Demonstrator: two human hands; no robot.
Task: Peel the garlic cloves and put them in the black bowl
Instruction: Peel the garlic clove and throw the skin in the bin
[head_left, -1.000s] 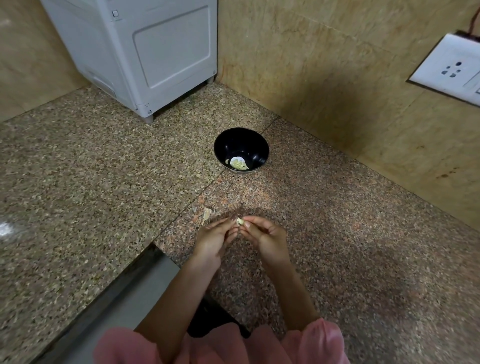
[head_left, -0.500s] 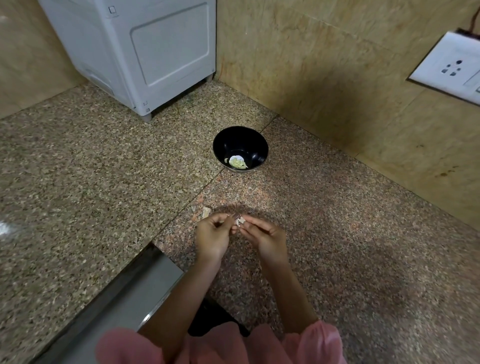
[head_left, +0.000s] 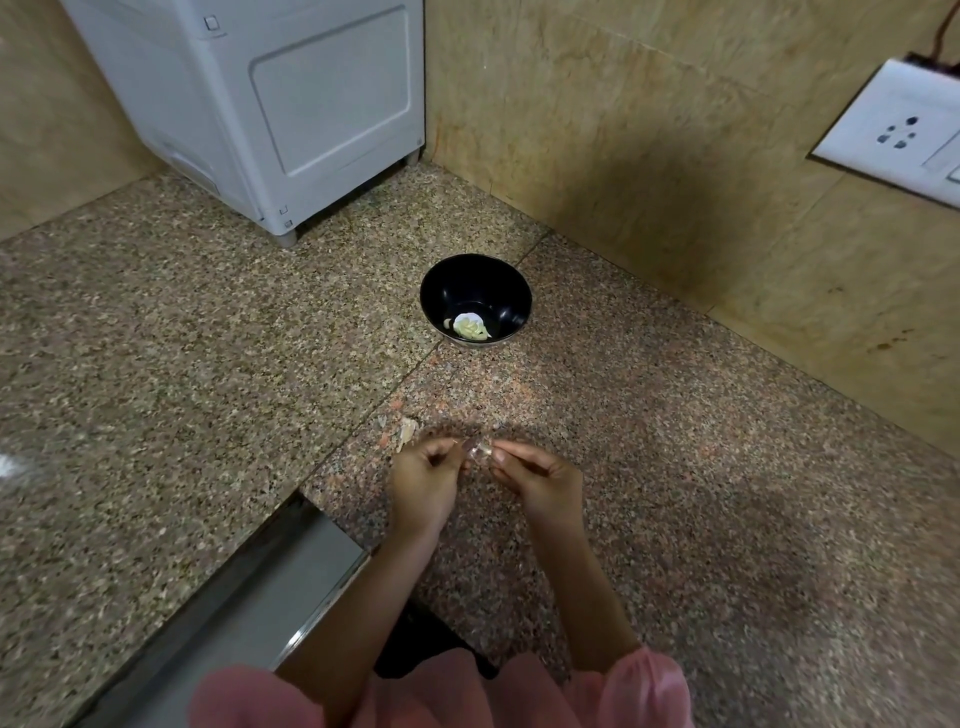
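A small garlic clove (head_left: 479, 451) is pinched between the fingertips of my left hand (head_left: 425, 480) and my right hand (head_left: 540, 475), low over the granite counter. Its skin looks pale and partly loose. The black bowl (head_left: 506, 291) stands farther back on the counter, with a few peeled pale cloves (head_left: 470, 326) lying in its bottom. A scrap of garlic peel (head_left: 407, 430) lies on the counter just beyond my left hand.
A white appliance (head_left: 270, 104) stands in the back left corner. Tiled walls close off the back and right, with a white socket plate (head_left: 898, 124) on the right wall. A steel sink edge (head_left: 270, 587) runs at the lower left.
Both hands stay together on the clove with small finger shifts; the left fingers have curled in more. The view has tilted slightly, so the bowl sits a bit higher in frame.
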